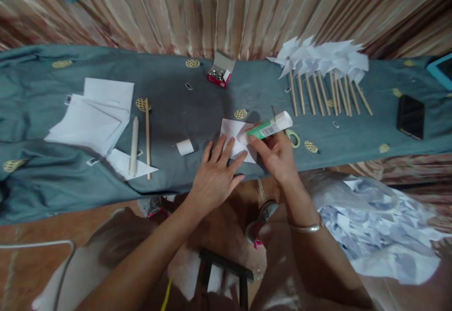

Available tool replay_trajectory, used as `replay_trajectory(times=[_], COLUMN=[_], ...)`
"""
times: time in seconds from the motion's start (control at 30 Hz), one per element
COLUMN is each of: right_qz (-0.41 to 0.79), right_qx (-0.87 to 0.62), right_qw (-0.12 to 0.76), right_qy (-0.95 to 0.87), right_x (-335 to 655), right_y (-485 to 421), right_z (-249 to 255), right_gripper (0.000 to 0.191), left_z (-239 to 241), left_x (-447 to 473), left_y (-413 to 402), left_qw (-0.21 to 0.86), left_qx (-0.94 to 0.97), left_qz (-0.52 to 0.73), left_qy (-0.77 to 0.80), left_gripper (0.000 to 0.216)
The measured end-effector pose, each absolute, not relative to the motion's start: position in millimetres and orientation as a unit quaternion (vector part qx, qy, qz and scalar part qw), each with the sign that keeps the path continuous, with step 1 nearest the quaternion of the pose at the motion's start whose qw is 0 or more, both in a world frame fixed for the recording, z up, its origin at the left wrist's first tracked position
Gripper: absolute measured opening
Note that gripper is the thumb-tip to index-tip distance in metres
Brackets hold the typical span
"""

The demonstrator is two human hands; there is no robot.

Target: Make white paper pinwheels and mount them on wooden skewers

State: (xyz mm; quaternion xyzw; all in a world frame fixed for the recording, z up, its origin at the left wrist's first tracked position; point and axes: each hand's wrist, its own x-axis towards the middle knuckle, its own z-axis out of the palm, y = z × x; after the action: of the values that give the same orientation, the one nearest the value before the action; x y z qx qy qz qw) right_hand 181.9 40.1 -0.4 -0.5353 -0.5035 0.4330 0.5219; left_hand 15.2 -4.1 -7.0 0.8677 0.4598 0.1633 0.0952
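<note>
Fingers spread, my left hand (pixel 217 176) lies on a small white paper square (pixel 233 127) at the table's near edge. My right hand (pixel 278 155) grips a green and white glue stick (pixel 270 126), tilted with its lower end against the paper. The white glue cap (pixel 185 147) lies to the left of my left hand. Partly hidden behind my right hand are scissors with a pale green handle (pixel 293 138). Farther left are a wooden stick (pixel 148 136) and a whitish pointed tool (pixel 133 146), the latter resting on a paper piece (pixel 120 162).
White paper sheets (pixel 88 118) are stacked at the left. An open red box of small metal pins (pixel 219 73) stands at the back. Several paper pinwheels on sticks (pixel 325 61) lie back right, near a dark phone (pixel 410 117). A bag of paper scraps (pixel 377 226) sits below the table.
</note>
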Motion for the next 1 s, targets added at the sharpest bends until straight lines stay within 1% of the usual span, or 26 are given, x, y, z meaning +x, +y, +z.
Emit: replay_trajectory(times=[0.23,0.5,0.7,1.0], right_qz=[0.374,0.320,0.285,0.287], right_qx=[-0.565,-0.594,-0.592,-0.582], right_qw=[0.462,0.410,0.374,0.371], right_qy=[-0.572,-0.614,-0.654,-0.664], right_x=[189,188,186,185], right_y=[46,51,50,51], right_z=[-9,-10,-2,0], right_gripper=[0.023,0.024,0.025,0.025], left_z=[-8,-11,-12,-11], left_x=[14,14,14,14], left_y=[-3,-4,-4,-4], left_qw=[0.097,0.099,0.091,0.103], left_qx=[0.870,0.869,0.868,0.866], left_qz=[0.157,0.152,0.150,0.154], left_qy=[0.458,0.461,0.465,0.464], left_gripper=[0.056,0.059,0.067,0.057])
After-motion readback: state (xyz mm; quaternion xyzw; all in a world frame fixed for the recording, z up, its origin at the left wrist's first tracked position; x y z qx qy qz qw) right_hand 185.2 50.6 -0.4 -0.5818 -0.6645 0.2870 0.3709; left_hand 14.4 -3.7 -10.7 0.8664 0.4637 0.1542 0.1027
